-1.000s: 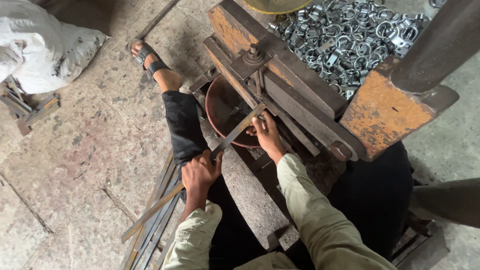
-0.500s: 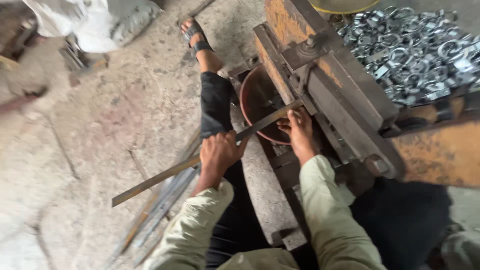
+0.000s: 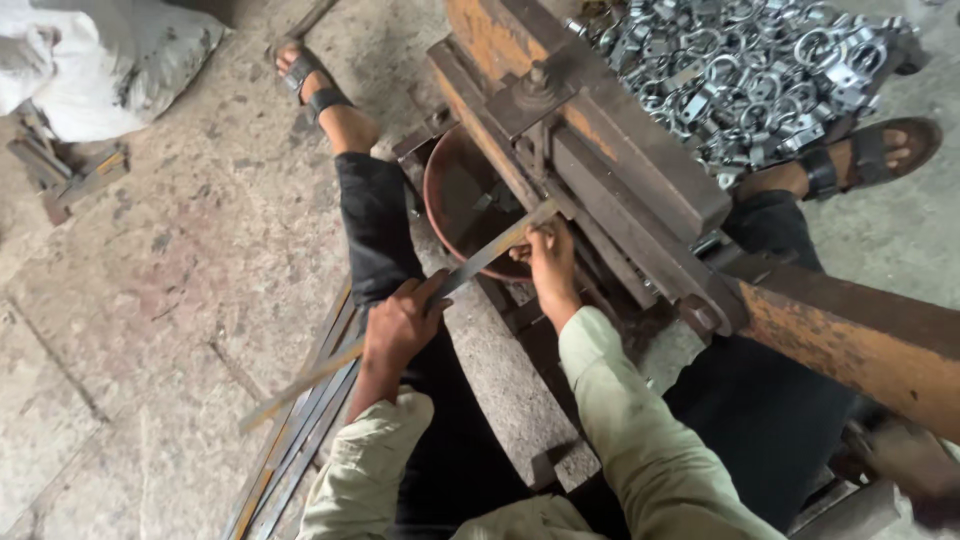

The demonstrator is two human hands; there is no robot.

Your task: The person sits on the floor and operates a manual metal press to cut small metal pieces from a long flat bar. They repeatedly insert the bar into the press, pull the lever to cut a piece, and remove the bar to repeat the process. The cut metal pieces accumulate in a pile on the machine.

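Note:
A long flat metal strip runs from the lower left up into a heavy rusty orange lever shear. My left hand grips the strip at its middle. My right hand holds the strip's far end right against the shear's blade. Beneath that end sits a round reddish metal bowl. I sit on the ground with my legs either side of the machine.
A pile of several shiny metal rings and clamps lies behind the shear. More flat strips lie on the concrete floor at my left. A white sack rests at the top left. The shear's long orange lever extends to the right.
The view has swung, so the machine and strip appear shifted in the frame. Both hands keep their hold on the strip at the blade.

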